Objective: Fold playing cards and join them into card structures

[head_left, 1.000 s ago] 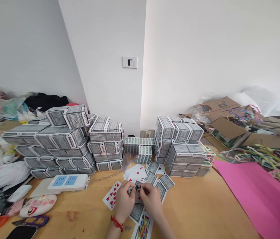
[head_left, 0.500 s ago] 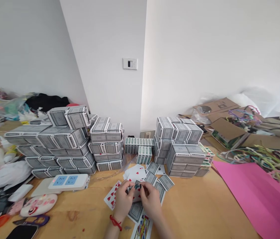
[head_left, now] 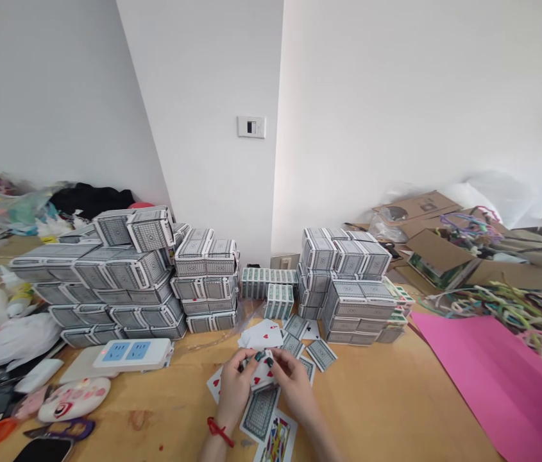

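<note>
Between both hands, low in the middle of the head view, is a playing card [head_left: 262,377] with red hearts showing. My left hand [head_left: 237,384], with a red string bracelet at its wrist, pinches it from the left. Opposite it, my right hand [head_left: 294,380] grips the right side, both thumbs on top. Whether the card is bent or several are held together is hidden by the fingers. Loose cards lie under and around my hands: a face card [head_left: 277,437], a patterned card back [head_left: 260,414] and an ace of hearts [head_left: 267,335].
Stacked blocks of folded cards [head_left: 131,269] stand at the left, with another stack [head_left: 362,301] at the right. Nearer are a power strip [head_left: 132,354], scissors [head_left: 66,428] and a phone [head_left: 44,450]. Pink paper [head_left: 487,372] covers the right side.
My fingers have shifted on the card, the thumbs now lying over its top, and more of its heart face shows. The card at left is more covered by my left hand.
</note>
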`<state>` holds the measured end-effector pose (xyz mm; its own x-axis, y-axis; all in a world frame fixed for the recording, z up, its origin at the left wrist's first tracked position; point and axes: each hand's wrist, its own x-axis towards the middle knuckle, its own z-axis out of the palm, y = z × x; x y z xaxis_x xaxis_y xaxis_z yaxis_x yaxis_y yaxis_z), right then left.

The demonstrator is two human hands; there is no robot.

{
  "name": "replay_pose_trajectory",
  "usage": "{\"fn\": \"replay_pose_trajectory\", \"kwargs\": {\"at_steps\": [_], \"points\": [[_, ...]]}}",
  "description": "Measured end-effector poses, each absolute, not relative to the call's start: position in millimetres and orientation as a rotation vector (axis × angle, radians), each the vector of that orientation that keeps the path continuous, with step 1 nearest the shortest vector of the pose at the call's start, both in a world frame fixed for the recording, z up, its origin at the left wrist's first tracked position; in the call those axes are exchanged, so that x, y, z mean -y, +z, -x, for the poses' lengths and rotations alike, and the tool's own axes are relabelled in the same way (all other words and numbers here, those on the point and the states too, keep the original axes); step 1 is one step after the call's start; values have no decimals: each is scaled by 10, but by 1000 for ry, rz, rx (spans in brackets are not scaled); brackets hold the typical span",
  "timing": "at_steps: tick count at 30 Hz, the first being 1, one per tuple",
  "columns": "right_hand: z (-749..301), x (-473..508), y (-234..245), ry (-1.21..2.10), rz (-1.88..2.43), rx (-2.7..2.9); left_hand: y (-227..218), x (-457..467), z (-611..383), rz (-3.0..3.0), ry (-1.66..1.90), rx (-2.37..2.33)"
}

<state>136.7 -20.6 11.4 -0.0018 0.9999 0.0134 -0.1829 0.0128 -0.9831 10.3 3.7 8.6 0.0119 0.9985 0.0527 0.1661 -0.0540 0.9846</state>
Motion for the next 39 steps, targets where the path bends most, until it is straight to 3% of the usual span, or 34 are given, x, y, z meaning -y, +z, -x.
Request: {"fn": "replay_pose_trajectory", "kwargs": {"at_steps": [6, 39], "points": [[-1362, 163, 12, 1366, 1038, 930, 20, -91, -91, -1053, 1279, -1274], [-1374, 134, -81, 945, 1355, 778, 68, -16, -189, -1358, 1095, -1269]]}}
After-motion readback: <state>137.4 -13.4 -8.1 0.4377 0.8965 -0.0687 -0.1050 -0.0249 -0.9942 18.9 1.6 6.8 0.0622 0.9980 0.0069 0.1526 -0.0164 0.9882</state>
